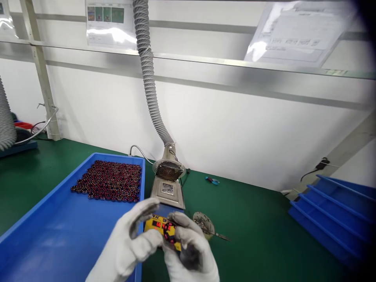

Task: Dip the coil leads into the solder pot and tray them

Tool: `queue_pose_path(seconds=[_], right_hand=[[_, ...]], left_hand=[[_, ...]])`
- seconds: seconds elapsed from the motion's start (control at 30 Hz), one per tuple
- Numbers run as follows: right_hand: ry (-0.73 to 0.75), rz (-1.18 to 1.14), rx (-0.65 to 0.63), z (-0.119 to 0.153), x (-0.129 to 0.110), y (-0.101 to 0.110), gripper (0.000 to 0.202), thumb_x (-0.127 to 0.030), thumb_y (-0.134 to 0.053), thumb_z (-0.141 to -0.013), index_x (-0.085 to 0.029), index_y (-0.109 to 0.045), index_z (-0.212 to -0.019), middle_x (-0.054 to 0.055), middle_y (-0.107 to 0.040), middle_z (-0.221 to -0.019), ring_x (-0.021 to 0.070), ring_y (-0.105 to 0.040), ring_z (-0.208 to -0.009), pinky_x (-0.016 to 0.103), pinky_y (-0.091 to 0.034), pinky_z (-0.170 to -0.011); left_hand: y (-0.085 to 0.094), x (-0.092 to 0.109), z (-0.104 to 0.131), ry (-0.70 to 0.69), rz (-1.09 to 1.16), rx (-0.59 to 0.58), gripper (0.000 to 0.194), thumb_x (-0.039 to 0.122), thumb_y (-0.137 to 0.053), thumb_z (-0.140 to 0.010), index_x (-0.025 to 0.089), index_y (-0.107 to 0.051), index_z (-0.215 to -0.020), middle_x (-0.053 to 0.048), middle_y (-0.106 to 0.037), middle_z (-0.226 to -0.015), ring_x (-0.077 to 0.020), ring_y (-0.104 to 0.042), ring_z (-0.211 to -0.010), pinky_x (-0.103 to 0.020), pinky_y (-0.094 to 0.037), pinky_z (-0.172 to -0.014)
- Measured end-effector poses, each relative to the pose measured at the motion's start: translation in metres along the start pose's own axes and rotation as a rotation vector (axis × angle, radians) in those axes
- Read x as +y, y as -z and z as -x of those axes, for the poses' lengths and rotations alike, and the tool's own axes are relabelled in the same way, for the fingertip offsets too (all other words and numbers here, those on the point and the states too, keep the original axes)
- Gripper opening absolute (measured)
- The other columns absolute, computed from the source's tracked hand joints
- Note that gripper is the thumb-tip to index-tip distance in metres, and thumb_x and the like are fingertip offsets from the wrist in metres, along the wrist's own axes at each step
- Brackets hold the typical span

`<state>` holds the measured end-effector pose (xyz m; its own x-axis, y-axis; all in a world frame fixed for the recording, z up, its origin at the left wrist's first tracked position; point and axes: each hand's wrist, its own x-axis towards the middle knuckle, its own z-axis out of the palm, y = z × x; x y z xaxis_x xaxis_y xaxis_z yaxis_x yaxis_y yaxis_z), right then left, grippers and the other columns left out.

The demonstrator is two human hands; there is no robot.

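My right hand (190, 248), in a white glove with grey fingertips, pinches a small dark part with red spots (169, 232) between thumb and fingers. Close to that part is my left hand (132, 239), gloved the same way, with its thumb and forefinger apart. Whether the left thumb touches the part, I cannot tell. Behind both hands a yellow soldering station (152, 223) shows red lit digits, partly covered by the fingers. At the left, a blue tray (67, 231) bears many small dark red round parts (111, 180) packed together at its far end.
A metal box with a fan (169, 172) stands behind the station, joined to a grey hose (149, 78). Right of my hands are a round tin (204, 223) with tweezers and blue-handled cutters (212, 180). Stacked blue trays (331, 211) stand at the right.
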<state>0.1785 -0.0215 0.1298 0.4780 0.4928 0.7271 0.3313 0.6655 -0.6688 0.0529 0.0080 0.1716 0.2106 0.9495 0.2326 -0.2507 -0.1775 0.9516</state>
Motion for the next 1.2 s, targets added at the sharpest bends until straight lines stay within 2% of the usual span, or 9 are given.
queue_pose_path(seconds=[0.1,0.2,0.33,0.43,0.6,0.83,0.97,1.07,1.2], right_hand=[[0.423,0.295,-0.035,0.009,0.003,-0.009,0.031,-0.001,-0.060,-0.070,-0.021,-0.062,-0.094,0.006,-0.063,-0.102,0.0213,-0.062,-0.092,0.034,-0.054,-0.076],[0.628,0.392,-0.038,0.009,0.007,-0.013,0.026,-0.001,-0.057,-0.071,-0.019,-0.062,-0.090,0.006,-0.061,-0.100,0.0204,-0.062,-0.088,0.035,-0.054,-0.075],[0.453,0.421,0.075,0.011,0.009,-0.008,0.030,0.000,-0.066,-0.066,-0.022,-0.060,-0.087,0.004,-0.059,-0.096,0.0200,-0.063,-0.087,0.034,-0.056,-0.072],[0.268,0.345,0.055,0.014,0.011,0.001,0.039,0.000,-0.072,-0.063,-0.027,-0.059,-0.089,0.004,-0.060,-0.101,0.0227,-0.062,-0.093,0.038,-0.055,-0.078],[0.179,0.213,0.031,0.019,0.013,0.002,0.042,0.000,-0.072,-0.063,-0.031,-0.061,-0.089,0.003,-0.065,-0.102,0.0263,-0.061,-0.098,0.048,-0.051,-0.085],[0.203,0.224,0.044,0.019,0.011,-0.004,0.044,0.002,-0.071,-0.062,-0.031,-0.062,-0.089,0.002,-0.067,-0.098,0.0250,-0.063,-0.095,0.045,-0.053,-0.082],[0.106,0.219,-0.060,0.022,0.014,0.001,0.037,-0.003,-0.073,-0.064,-0.029,-0.060,-0.087,0.004,-0.066,-0.102,0.0263,-0.061,-0.100,0.046,-0.051,-0.085],[0.184,0.233,-0.014,0.024,0.016,-0.001,0.041,-0.001,-0.069,-0.064,-0.031,-0.059,-0.090,0.001,-0.065,-0.102,0.0241,-0.060,-0.099,0.043,-0.049,-0.085],[0.217,0.223,-0.023,0.025,0.015,-0.006,0.042,0.000,-0.065,-0.064,-0.031,-0.058,-0.091,0.002,-0.063,-0.101,0.0243,-0.059,-0.098,0.044,-0.049,-0.083]], left_hand=[[-0.009,-0.008,-0.006,0.062,0.103,-0.156,0.031,0.034,-0.075,-0.061,0.018,-0.072,-0.087,-0.009,-0.070,-0.083,-0.0254,-0.063,-0.084,-0.031,-0.051,-0.078],[-0.017,-0.020,-0.005,0.079,0.266,-0.087,0.019,0.035,-0.071,-0.069,0.017,-0.072,-0.075,-0.006,-0.070,-0.076,-0.0178,-0.063,-0.075,-0.024,-0.050,-0.075],[-0.016,-0.024,-0.002,-0.003,0.604,0.145,0.017,0.034,-0.078,-0.060,0.020,-0.069,-0.063,-0.002,-0.070,-0.073,-0.0158,-0.064,-0.075,-0.022,-0.050,-0.080],[-0.007,-0.017,-0.006,-0.061,0.583,0.254,0.016,0.031,-0.078,-0.057,0.020,-0.070,-0.065,-0.002,-0.071,-0.075,-0.0170,-0.065,-0.078,-0.024,-0.050,-0.082],[-0.014,-0.008,-0.008,0.132,0.206,-0.011,0.021,0.019,-0.071,-0.058,0.015,-0.072,-0.078,-0.006,-0.069,-0.073,-0.0195,-0.063,-0.072,-0.025,-0.052,-0.066],[-0.016,-0.019,-0.005,0.079,0.379,0.289,0.014,0.021,-0.074,-0.052,0.016,-0.070,-0.064,-0.005,-0.069,-0.067,-0.0139,-0.060,-0.059,-0.021,-0.050,-0.060],[-0.007,-0.011,-0.006,0.117,0.374,0.178,0.027,0.018,-0.074,-0.053,0.016,-0.071,-0.080,-0.007,-0.070,-0.078,-0.0141,-0.060,-0.059,-0.022,-0.049,-0.053],[-0.009,-0.002,-0.005,0.175,0.293,0.043,0.023,0.018,-0.073,-0.056,0.015,-0.071,-0.078,-0.007,-0.070,-0.078,-0.0167,-0.062,-0.067,-0.023,-0.051,-0.061],[-0.014,0.000,-0.003,0.204,0.290,0.087,0.018,0.021,-0.073,-0.056,0.015,-0.070,-0.072,-0.005,-0.070,-0.072,-0.0159,-0.062,-0.067,-0.024,-0.051,-0.064]])
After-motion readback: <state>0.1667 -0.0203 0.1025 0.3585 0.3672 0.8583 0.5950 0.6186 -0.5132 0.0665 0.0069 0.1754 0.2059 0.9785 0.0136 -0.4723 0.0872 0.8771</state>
